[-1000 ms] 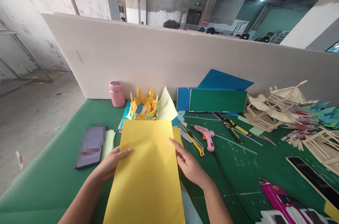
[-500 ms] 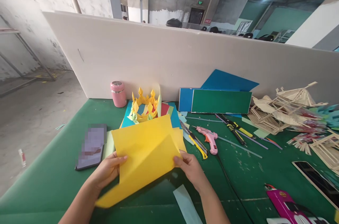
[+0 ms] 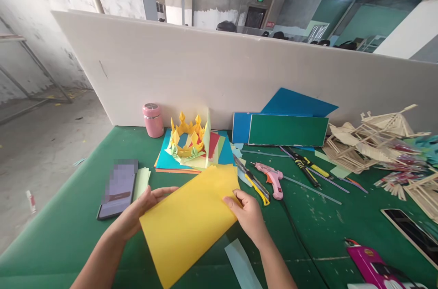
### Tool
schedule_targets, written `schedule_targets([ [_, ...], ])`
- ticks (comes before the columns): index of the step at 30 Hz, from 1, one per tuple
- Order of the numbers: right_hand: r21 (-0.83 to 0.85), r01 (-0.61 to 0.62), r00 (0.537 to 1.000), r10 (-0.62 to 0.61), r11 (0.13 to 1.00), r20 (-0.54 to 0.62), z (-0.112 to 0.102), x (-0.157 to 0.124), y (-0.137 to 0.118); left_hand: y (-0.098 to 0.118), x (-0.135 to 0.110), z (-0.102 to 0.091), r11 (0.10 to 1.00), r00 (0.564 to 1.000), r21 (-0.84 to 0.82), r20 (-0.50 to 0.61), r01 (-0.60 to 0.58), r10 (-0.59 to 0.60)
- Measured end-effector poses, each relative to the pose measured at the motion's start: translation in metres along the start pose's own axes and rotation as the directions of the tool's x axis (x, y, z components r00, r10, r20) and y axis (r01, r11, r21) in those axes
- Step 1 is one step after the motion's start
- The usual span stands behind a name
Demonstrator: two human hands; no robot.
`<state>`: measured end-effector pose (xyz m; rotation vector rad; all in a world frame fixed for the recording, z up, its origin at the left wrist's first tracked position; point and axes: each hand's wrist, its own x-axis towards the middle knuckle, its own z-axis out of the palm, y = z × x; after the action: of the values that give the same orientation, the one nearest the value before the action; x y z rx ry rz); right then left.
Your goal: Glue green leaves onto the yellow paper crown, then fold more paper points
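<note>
A yellow sheet of paper (image 3: 188,220) lies tilted across the green table (image 3: 68,234), folded over on itself. My left hand (image 3: 140,209) holds its left edge, thumb on top and fingers behind. My right hand (image 3: 248,214) pinches its right corner. Beyond the sheet a yellow paper crown (image 3: 186,141) stands on a stack of coloured paper (image 3: 164,159).
A phone (image 3: 118,188) lies left of my left hand, a pink cup (image 3: 153,120) by the grey partition. A yellow utility knife (image 3: 253,179), pink glue gun (image 3: 272,177), blue and green boards (image 3: 287,129), wooden stick models (image 3: 372,141) and a magenta toy (image 3: 372,266) fill the right side. A pale strip (image 3: 241,264) lies near.
The flat yellow sheet was lifted, folded over and turned; now it lies as a folded slanted rectangle between both hands, uncovering the coloured stack behind it.
</note>
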<state>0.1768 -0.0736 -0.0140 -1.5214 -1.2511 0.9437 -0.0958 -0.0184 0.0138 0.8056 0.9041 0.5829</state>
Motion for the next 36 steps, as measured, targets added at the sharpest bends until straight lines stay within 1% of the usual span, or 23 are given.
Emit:
schedule_targets([
  [1,-0.042,0.023,0.999,-0.022,0.999,0.028,0.000,0.000,-0.003,0.004,-0.001,0.001,0.997,1.000,0.078,-0.001,-0.011,0.011],
  [2,-0.079,0.046,0.997,-0.041,0.996,0.060,0.000,0.000,-0.007,0.008,-0.002,0.003,0.979,0.999,0.200,-0.027,-0.026,0.032],
  [3,-0.111,0.065,0.994,-0.054,0.992,0.096,0.000,0.000,-0.010,0.011,-0.002,0.005,0.942,0.999,0.335,-0.024,-0.019,0.028],
  [5,-0.153,0.102,0.983,-0.077,0.983,0.165,0.000,0.004,-0.016,0.013,-0.002,0.012,0.870,1.000,0.493,-0.017,0.003,0.006],
  [8,-0.151,0.206,0.962,-0.171,0.967,0.214,0.001,0.019,-0.023,0.011,0.000,0.020,0.839,1.000,0.544,0.021,-0.008,-0.004],
  [10,-0.163,0.292,0.946,-0.260,0.943,0.193,0.004,0.035,-0.025,0.008,0.002,0.022,0.838,0.999,0.545,0.050,-0.012,-0.018],
  [12,-0.234,0.333,0.939,-0.298,0.913,0.173,0.012,0.053,-0.026,0.006,0.003,0.021,0.825,0.998,0.565,0.063,-0.010,-0.031],
  [14,-0.304,0.359,0.931,-0.315,0.883,0.182,0.024,0.070,-0.025,0.004,0.002,0.019,0.780,0.998,0.625,0.053,-0.023,-0.013],
  [15,-0.324,0.363,0.930,-0.323,0.874,0.174,0.029,0.077,-0.024,0.004,0.001,0.018,0.739,0.999,0.672,0.041,-0.036,0.011],
  [16,-0.325,0.356,0.934,-0.325,0.876,0.149,0.034,0.083,-0.022,0.004,0.000,0.018,0.687,0.999,0.725,0.024,-0.048,0.045],
  [18,-0.272,0.330,0.943,-0.326,0.904,0.060,0.040,0.092,-0.018,0.005,0.000,0.019,0.566,0.993,0.823,-0.018,-0.053,0.119],
  [19,-0.234,0.313,0.947,-0.320,0.920,0.008,0.040,0.095,-0.016,0.007,0.001,0.020,0.522,0.985,0.851,-0.044,-0.049,0.165],
  [20,-0.204,0.297,0.950,-0.310,0.933,-0.035,0.038,0.097,-0.013,0.009,0.004,0.023,0.498,0.973,0.866,-0.068,-0.053,0.221],
  [22,-0.169,0.264,0.954,-0.283,0.950,-0.099,0.030,0.099,-0.009,0.015,0.015,0.028,0.478,0.916,0.872,-0.105,-0.103,0.388],
  [23,-0.156,0.246,0.956,-0.266,0.957,-0.123,0.024,0.100,-0.007,0.019,0.024,0.032,0.462,0.882,0.874,-0.095,-0.148,0.462],
  [25,-0.121,0.204,0.961,-0.222,0.971,-0.163,0.014,0.101,-0.003,0.026,0.047,0.039,0.385,0.827,0.897,-0.039,-0.219,0.561],
  [26,-0.100,0.181,0.965,-0.197,0.978,-0.175,0.010,0.101,-0.002,0.029,0.060,0.042,0.316,0.801,0.923,-0.014,-0.220,0.598],
  [27,-0.077,0.157,0.969,-0.169,0.985,-0.182,0.006,0.101,-0.001,0.032,0.073,0.044,0.236,0.788,0.952,0.008,-0.194,0.616],
  [29,-0.026,0.109,0.977,-0.112,0.994,-0.183,0.001,0.102,0.002,0.037,0.095,0.047,0.190,0.784,0.966,0.020,-0.175,0.620],
  [31,0.026,0.064,0.983,-0.058,0.998,-0.177,-0.003,0.102,0.005,0.039,0.111,0.048,0.155,0.780,0.977,0.020,-0.149,0.626],
  [33,0.075,0.021,0.985,-0.008,0.997,-0.170,-0.007,0.102,0.008,0.041,0.119,0.047,0.120,0.785,0.985,0.024,-0.125,0.619],
  [36,0.142,-0.041,0.987,0.063,0.989,-0.151,-0.010,0.102,0.011,0.043,0.121,0.047,0.076,0.805,0.992,0.034,-0.098,0.592],
])
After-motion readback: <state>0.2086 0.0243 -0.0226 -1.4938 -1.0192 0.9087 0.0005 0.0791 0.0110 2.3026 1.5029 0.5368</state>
